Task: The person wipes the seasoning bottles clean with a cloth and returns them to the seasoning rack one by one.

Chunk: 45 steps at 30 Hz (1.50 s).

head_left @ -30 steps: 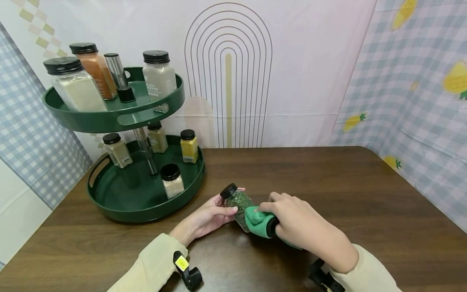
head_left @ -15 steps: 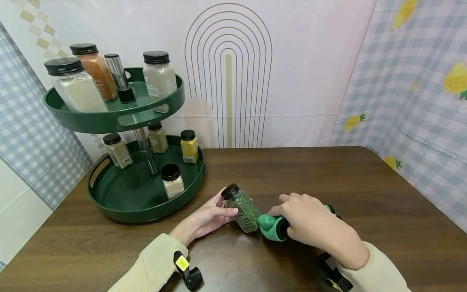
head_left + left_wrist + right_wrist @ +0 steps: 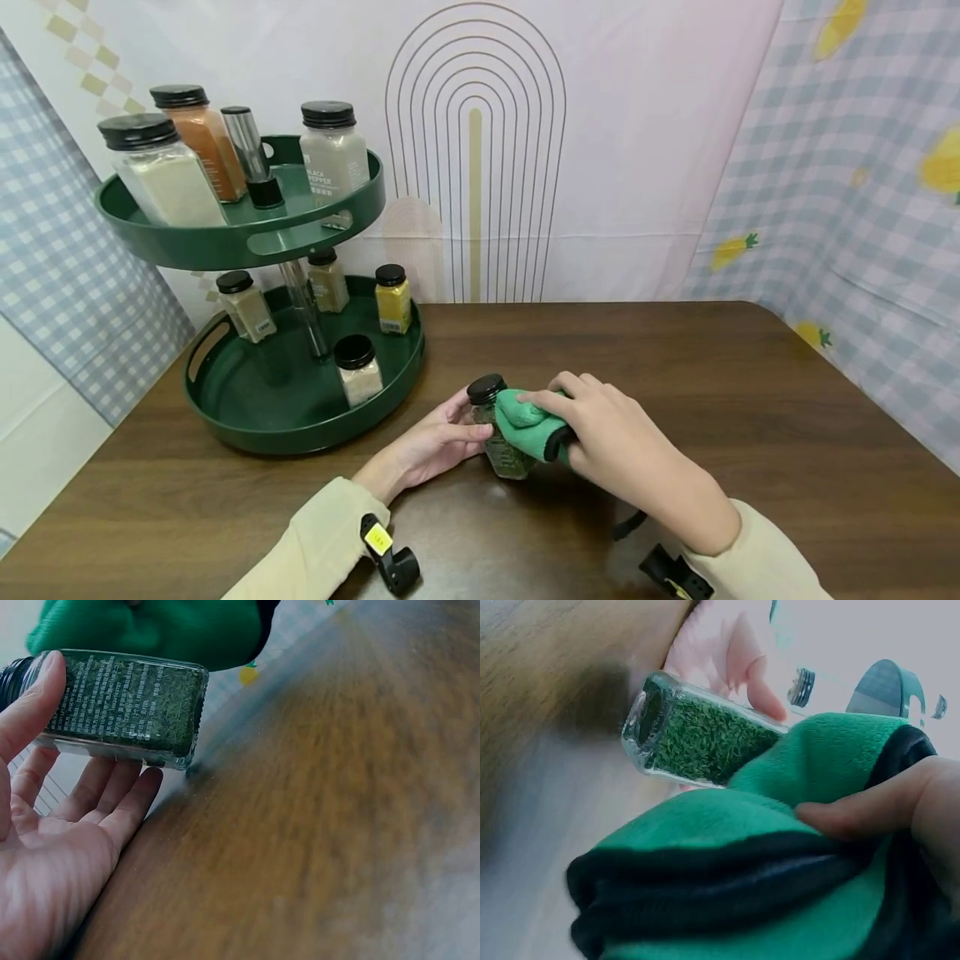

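My left hand (image 3: pixel 442 437) holds a square glass jar of dried green herbs (image 3: pixel 135 705), thumb on one face and fingers behind. The jar has a black lid (image 3: pixel 486 388) and white printed text; it leans slightly over the table. My right hand (image 3: pixel 611 433) grips a bunched green cloth with black edging (image 3: pixel 525 425), which covers the jar's right side up near the lid. In the right wrist view the thumb pinches the folded cloth (image 3: pixel 810 765), and the jar's clear base points left.
A two-tier green tray stand (image 3: pixel 300 442) stands at the left on the wooden table (image 3: pixel 675 367). Larger jars, one of orange spice (image 3: pixel 213 150), sit on its top tier. Several small jars, one yellow (image 3: pixel 393 304), are below. A patterned cloth backdrop (image 3: pixel 615 150) hangs behind.
My right hand first drew the cloth right and off the jar's lower side, then brought it back up against the upper side. The jar now stands more upright in my left hand.
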Motion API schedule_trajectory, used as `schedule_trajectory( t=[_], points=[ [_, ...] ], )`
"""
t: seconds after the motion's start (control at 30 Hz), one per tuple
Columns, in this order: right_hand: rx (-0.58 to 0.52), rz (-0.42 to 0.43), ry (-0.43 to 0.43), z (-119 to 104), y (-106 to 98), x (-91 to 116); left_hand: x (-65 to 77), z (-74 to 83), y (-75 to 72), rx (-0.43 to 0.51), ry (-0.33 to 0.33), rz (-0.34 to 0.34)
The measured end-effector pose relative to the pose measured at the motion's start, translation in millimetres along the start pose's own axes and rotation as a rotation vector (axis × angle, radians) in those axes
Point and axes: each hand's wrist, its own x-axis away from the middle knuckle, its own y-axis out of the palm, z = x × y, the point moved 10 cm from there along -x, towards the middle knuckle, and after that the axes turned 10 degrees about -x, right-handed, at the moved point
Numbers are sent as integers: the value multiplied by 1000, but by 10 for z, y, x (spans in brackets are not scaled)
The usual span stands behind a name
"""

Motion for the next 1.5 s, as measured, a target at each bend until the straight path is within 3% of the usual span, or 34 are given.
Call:
schedule_trajectory(
  t=[0.37, 0.5, 0.63, 0.8, 1.03, 1.1, 1.27, 1.5],
  points=[
    [68, -265, 74, 96, 225, 63, -4, 2, 4, 26, 4, -7],
    [50, -388, 117, 141, 381, 119, -8, -9, 1, 23, -8, 0],
    [30, -445, 121, 149, 466, 156, -9, -13, 2, 11, -15, -4],
    [27, -387, 51, 123, 352, 133, -15, -15, 15, 19, -14, -18],
    [-22, -2, -90, -12, -43, -13, -14, -27, 59, -26, -13, -63],
    [-47, 62, -120, -44, -70, -29, -15, -29, 72, -45, -12, -77],
    [-78, 86, -137, -59, -18, -31, -11, -34, 86, -72, -1, -99],
    [-77, -7, -114, -59, 85, -38, -3, -33, 83, -68, 5, -95]
  ],
)
